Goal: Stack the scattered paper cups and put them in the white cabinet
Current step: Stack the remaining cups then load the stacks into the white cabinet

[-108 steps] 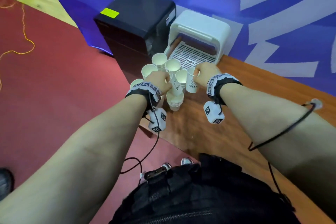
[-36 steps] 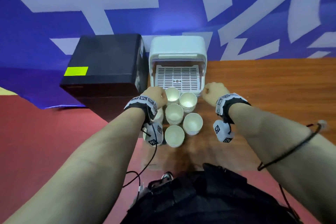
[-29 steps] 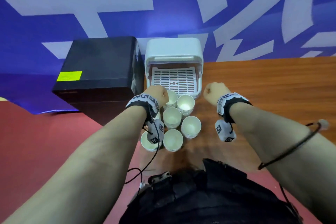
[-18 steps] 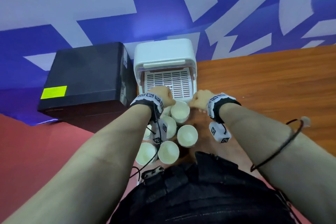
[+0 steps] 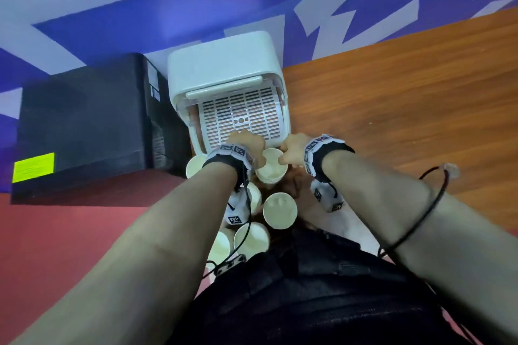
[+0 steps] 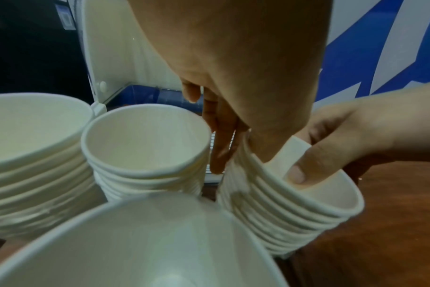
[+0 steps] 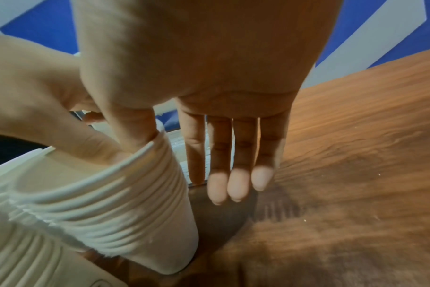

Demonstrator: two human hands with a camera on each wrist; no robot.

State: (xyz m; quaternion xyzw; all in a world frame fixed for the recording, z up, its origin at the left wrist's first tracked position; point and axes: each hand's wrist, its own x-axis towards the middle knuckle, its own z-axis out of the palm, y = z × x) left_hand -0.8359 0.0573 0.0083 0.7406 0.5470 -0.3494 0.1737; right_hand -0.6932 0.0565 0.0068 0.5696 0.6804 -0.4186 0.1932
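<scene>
Several stacks of white paper cups stand on the wooden table (image 5: 406, 98) in front of the white cabinet (image 5: 224, 64), whose door is up over a slotted tray (image 5: 241, 115). The stack nearest the cabinet (image 5: 270, 168) (image 6: 290, 203) (image 7: 125, 203) sits between my hands. My left hand (image 5: 246, 143) (image 6: 241, 161) has its thumb inside the stack's rim and fingers (image 6: 218, 145) outside. From the other side my right hand (image 5: 291, 148) (image 7: 174, 169) hooks its thumb (image 6: 297, 174) into the same rim, fingers (image 7: 236, 174) straight down beside the wall.
A black box (image 5: 84, 126) with a yellow label stands left of the cabinet, off the table's left edge. Other cup stacks (image 5: 280, 210) (image 5: 251, 238) (image 6: 145, 147) crowd close behind my left wrist. A blue and white wall runs behind. Bare wood lies to the right.
Both hands came together from either side of the cup group onto the stack nearest the cabinet and took hold of its rim. My head has leaned forward over the cups.
</scene>
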